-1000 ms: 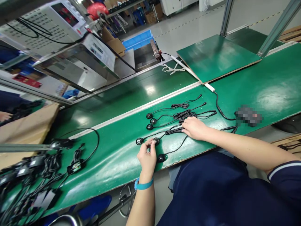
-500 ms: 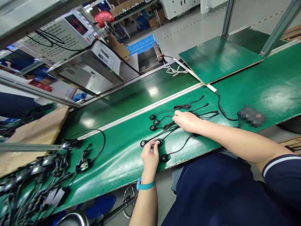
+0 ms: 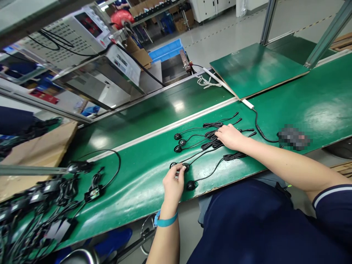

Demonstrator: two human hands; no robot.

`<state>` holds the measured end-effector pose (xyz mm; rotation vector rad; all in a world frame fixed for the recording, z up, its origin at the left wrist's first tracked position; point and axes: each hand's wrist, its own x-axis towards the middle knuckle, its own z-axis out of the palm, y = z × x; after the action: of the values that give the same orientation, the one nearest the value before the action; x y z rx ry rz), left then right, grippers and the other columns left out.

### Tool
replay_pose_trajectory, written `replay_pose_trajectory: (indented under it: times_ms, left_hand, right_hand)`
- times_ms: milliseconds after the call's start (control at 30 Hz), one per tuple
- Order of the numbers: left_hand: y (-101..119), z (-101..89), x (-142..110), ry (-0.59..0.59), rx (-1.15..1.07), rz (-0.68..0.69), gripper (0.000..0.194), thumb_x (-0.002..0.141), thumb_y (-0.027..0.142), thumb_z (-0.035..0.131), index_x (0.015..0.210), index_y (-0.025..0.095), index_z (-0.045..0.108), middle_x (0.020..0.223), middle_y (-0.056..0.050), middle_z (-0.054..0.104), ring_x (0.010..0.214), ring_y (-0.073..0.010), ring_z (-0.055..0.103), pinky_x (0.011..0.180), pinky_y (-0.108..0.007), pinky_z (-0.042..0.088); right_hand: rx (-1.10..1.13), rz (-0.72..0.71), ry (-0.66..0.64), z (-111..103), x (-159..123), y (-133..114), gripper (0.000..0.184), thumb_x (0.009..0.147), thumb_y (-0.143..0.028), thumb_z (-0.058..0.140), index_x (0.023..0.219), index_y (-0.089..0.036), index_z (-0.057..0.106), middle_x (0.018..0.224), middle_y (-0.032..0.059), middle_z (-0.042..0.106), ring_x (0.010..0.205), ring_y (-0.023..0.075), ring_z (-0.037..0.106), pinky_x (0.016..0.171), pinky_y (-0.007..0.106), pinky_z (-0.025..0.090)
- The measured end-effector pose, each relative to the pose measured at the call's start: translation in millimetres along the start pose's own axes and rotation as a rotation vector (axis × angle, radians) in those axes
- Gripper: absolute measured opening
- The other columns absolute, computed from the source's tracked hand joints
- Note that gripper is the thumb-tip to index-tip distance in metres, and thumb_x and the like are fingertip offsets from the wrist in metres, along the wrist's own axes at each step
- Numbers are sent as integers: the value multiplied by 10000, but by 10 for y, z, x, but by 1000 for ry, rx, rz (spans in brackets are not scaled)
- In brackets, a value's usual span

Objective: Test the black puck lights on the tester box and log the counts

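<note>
Round black piece [image 3: 186, 167] pinched in the left hand [image 3: 182, 168], near the front edge of the tabletop [image 3: 132, 183].
Right hand [image 3: 220, 132] has its fingers at the bundled black cables [image 3: 211, 135]; whether they're gripped, I can't tell.

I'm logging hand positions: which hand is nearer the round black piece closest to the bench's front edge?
Left. The left hand is beside that black piece; the right hand is farther, at the cables.
</note>
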<state>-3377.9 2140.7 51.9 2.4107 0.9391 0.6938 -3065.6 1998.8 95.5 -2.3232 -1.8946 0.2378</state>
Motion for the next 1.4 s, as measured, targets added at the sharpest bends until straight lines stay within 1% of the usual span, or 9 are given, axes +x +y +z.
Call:
replay_pose_trajectory:
  times_ms: [167, 333, 500, 633, 733, 833, 933, 1067, 1400]
  left_hand:
    - [-37, 23, 39, -31, -17, -100, 285, 904, 476, 615, 926, 210, 715, 886, -50, 767, 713, -174, 686, 725, -308, 555]
    - [-110, 79, 61, -87, -231, -292, 405, 797, 570, 686, 929, 188, 699, 981, -96, 770, 811, -215, 721, 785, -351, 592]
    - [-36, -39, 156, -187, 49, -246, 426, 788, 574, 659, 961, 188, 714, 922, -72, 764, 741, -207, 688, 765, -357, 577]
    - [380, -5, 246, -56, 375, 13, 331, 877, 482, 599, 944, 169, 682, 855, -92, 725, 783, -249, 668, 792, -404, 546]
    - [1067, 290, 185, 49, 278, 332, 197, 945, 343, 591, 1005, 164, 647, 984, -125, 728, 965, -261, 670, 898, -415, 525]
    - [1839, 837, 105, -207, 17, 614, 221, 979, 296, 567, 1158, 172, 607, 1141, -124, 710, 1107, -231, 631, 996, -395, 485]
    - [2321, 1432, 99, -462, -20, 767, 331, 1028, 401, 466, 1201, 153, 600, 1147, -140, 696, 1106, -241, 610, 964, -392, 463]
    - [2432, 1858, 108, -586, 147, 796, 410, 1066, 416, 333, 949, 168, 638, 865, -78, 657, 852, -215, 592, 766, -364, 411]
    - [2331, 1893, 186, -641, 87, 825, 387, 1070, 400, 366, 887, 169, 617, 821, -55, 691, 821, -176, 635, 747, -329, 391]
  right_hand:
    - [213, 75, 218, -17, -815, 251, 340, 1020, -309, 476, 1249, -132, 656, 1225, 155, 690, 1105, 253, 608, 953, 384, 456]
    - [349, 343, 465, -36, -1873, 667, 317, 1007, -382, 523, 1188, -178, 685, 1110, 97, 730, 777, 174, 650, 818, 341, 539]
    - [382, 414, 503, 127, -2444, 792, 281, 990, -374, 560, 1164, -201, 697, 1170, 102, 720, 700, 148, 646, 773, 336, 568]
    - [429, 361, 398, 273, -2491, 807, 298, 995, -355, 543, 1226, -224, 678, 1290, 105, 675, 782, 157, 682, 799, 334, 588]
    - [460, 314, 350, 333, -2434, 889, 296, 992, -367, 542, 1196, -216, 694, 1216, 100, 696, 810, 169, 693, 800, 331, 590]
    - [465, 307, 321, 381, -2366, 1021, 286, 981, -394, 553, 1116, -215, 731, 1101, 82, 726, 794, 177, 701, 778, 324, 582]
    - [452, 277, 313, 456, -2313, 1133, 299, 989, -413, 529, 1056, -229, 755, 1056, 67, 742, 882, 205, 716, 818, 333, 569]
    - [447, 246, 331, 550, -2314, 1164, 322, 1004, -416, 490, 1003, -234, 756, 1034, 65, 752, 904, 214, 716, 826, 341, 561]
    - [560, 220, 318, 503, -2342, 1200, 280, 1015, -393, 488, 970, -260, 730, 1004, 31, 755, 918, 196, 710, 811, 308, 548]
